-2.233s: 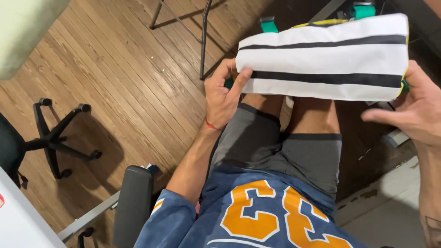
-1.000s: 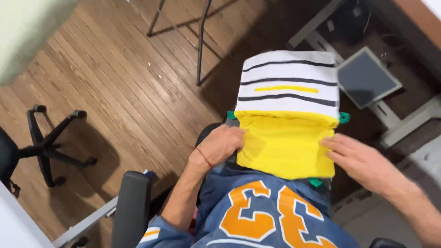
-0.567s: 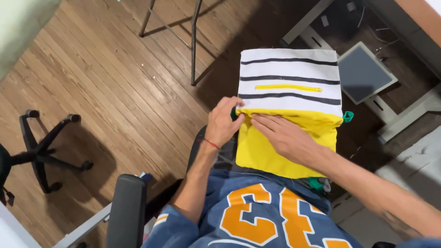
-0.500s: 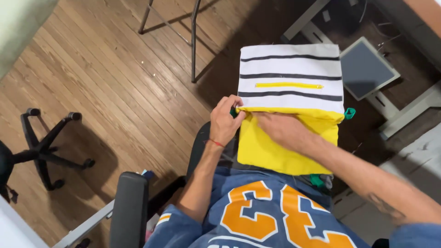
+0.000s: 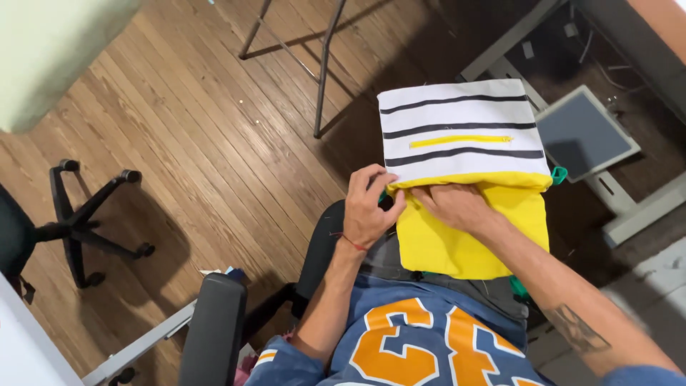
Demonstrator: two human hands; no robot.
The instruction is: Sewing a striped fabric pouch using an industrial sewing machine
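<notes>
The fingers of the left hand [image 5: 369, 209] curl around the left edge of a folded garment [image 5: 464, 179], pinching it where white meets yellow. The right hand [image 5: 454, 205] lies flat beside it, fingers pressed together on the yellow cloth along the same fold. The garment rests on the seated person's lap, its white half with dark stripes and a yellow bar pointing away. Beyond lie the wooden floor [image 5: 193, 164], an office chair base [image 5: 86, 221] and a grey monitor [image 5: 586, 132].
</notes>
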